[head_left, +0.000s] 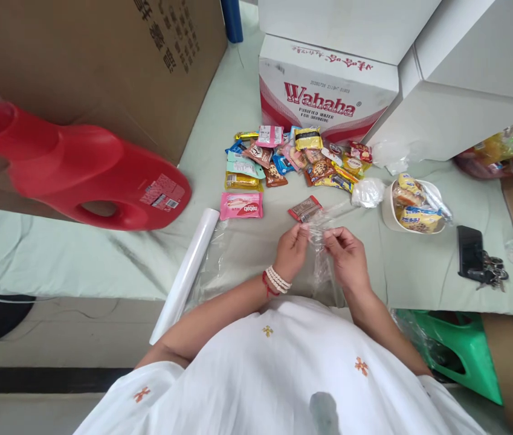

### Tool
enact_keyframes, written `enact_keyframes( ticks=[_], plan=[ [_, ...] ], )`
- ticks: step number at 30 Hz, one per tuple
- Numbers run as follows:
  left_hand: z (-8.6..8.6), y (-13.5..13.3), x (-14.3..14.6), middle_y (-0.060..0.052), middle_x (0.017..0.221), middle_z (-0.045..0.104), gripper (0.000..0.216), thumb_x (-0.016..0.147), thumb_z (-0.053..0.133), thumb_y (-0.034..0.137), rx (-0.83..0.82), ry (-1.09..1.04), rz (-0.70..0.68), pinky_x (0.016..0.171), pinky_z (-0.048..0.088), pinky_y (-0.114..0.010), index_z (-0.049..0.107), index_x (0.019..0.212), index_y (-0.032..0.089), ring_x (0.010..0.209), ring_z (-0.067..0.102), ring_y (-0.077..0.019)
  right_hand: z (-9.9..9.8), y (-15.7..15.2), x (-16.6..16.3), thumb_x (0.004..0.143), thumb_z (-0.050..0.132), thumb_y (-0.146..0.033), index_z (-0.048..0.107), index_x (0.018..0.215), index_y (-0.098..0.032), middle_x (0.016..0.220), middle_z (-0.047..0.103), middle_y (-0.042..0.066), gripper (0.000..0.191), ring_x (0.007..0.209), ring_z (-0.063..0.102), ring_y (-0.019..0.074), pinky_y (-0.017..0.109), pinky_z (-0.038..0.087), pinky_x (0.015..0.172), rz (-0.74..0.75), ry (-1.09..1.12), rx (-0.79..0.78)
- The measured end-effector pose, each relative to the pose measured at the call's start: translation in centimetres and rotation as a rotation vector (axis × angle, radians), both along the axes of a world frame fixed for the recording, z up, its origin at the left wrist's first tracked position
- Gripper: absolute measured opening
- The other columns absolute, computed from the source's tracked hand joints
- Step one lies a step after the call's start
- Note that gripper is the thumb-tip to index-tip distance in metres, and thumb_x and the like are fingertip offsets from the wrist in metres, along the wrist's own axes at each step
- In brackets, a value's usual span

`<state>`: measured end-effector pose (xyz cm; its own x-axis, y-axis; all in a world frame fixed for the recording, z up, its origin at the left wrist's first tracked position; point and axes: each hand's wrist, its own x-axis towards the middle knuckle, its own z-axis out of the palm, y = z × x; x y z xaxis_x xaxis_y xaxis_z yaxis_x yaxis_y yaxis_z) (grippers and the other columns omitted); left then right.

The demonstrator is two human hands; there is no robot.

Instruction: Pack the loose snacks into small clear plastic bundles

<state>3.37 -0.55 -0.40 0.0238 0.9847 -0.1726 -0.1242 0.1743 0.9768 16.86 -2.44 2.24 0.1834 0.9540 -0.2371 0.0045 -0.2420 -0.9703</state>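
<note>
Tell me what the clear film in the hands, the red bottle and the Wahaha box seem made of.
Clear film: probably thin, glossy plastic; it crinkles, catches light and is see-through.
Red bottle: likely rigid moulded plastic with a soft sheen, judging by its smooth, rounded curves.
Wahaha box: seemingly printed cardboard, judging by its flat panels and straight edges; whether it is coated, I cannot tell.

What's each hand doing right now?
Left hand: closed, fingertips pinching clear plastic film.
Right hand: closed, thumb and fingers pinching the same clear plastic film.
</note>
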Motion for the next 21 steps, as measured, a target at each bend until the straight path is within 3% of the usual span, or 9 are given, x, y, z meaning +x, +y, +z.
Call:
enact_keyframes(
  ticks=[5, 10, 13, 16, 19, 21],
  plan=[
    [-0.7, 1.3, -4.2, 0.006, 0.057, 0.040, 0.052, 0.083, 0.069, 0.067, -0.174, -0.194, 0.028, 0.041, 0.028, -0.020, 0.048, 0.069, 0.021, 0.047, 0.035, -0.0071, 0.3, 0.6, 4.0, 0.074, 0.086, -0.041, 0.065, 0.076, -0.021, 0.086, 0.061, -0.002, 0.029, 0.071, 0.054, 0.0101, 0.022, 0.051, 0.062, -0.067, 0.064, 0.013],
    [-1.1, 1.6, -7.8, 0.001, 0.076, 0.062, 0.041, 0.080, 0.077, 0.056, -0.269, -0.280, 0.251, 0.054, 0.052, -0.021, 0.057, 0.081, 0.021, 0.064, 0.060, -0.0101, 0.5, 0.5, 6.0, 0.074, 0.087, -0.045, 0.064, 0.080, -0.022, 0.089, 0.063, -0.002, 0.033, 0.084, 0.061, 0.0128, 0.028, 0.062, 0.074, -0.108, 0.129, -0.015],
    [-1.3, 2.2, -7.9, 0.003, 0.072, 0.061, 0.031, 0.090, 0.069, 0.050, -0.381, -0.393, 0.370, 0.058, 0.055, -0.025, 0.055, 0.089, 0.023, 0.058, 0.060, -0.0098, 0.2, 0.2, 4.9, 0.072, 0.089, -0.048, 0.060, 0.082, -0.023, 0.083, 0.064, -0.003, 0.040, 0.076, 0.064, 0.0124, 0.029, 0.063, 0.072, -0.074, 0.303, -0.099],
    [-1.6, 2.9, -7.9, 0.008, 0.060, 0.047, 0.031, 0.098, 0.055, 0.053, -0.332, -0.198, 0.425, 0.047, 0.044, -0.022, 0.051, 0.087, 0.024, 0.042, 0.039, -0.0064, 0.1, -0.1, 4.7, 0.067, 0.093, -0.044, 0.056, 0.082, -0.022, 0.069, 0.056, -0.006, 0.045, 0.054, 0.052, 0.0056, 0.016, 0.052, 0.051, -0.099, 0.455, -0.179],
    [-2.1, 3.3, -8.8, 0.007, 0.057, 0.044, 0.035, 0.100, 0.048, 0.055, -0.237, 0.072, 0.287, 0.042, 0.034, -0.024, 0.050, 0.086, 0.024, 0.039, 0.034, -0.0089, -0.5, -0.1, 6.3, 0.065, 0.094, -0.041, 0.056, 0.084, -0.021, 0.064, 0.050, -0.009, 0.047, 0.042, 0.031, 0.0003, 0.010, 0.030, 0.037, -0.082, 0.477, -0.235],
    [-2.7, 3.5, -9.6, 0.006, 0.054, 0.044, 0.034, 0.099, 0.054, 0.052, -0.222, 0.195, 0.175, 0.042, 0.032, -0.026, 0.052, 0.080, 0.023, 0.039, 0.036, -0.0104, -1.5, 0.0, 7.7, 0.065, 0.093, -0.045, 0.057, 0.083, -0.021, 0.062, 0.050, -0.009, 0.047, 0.040, 0.027, 0.0001, 0.012, 0.026, 0.035, -0.033, 0.363, -0.252]
  ],
)
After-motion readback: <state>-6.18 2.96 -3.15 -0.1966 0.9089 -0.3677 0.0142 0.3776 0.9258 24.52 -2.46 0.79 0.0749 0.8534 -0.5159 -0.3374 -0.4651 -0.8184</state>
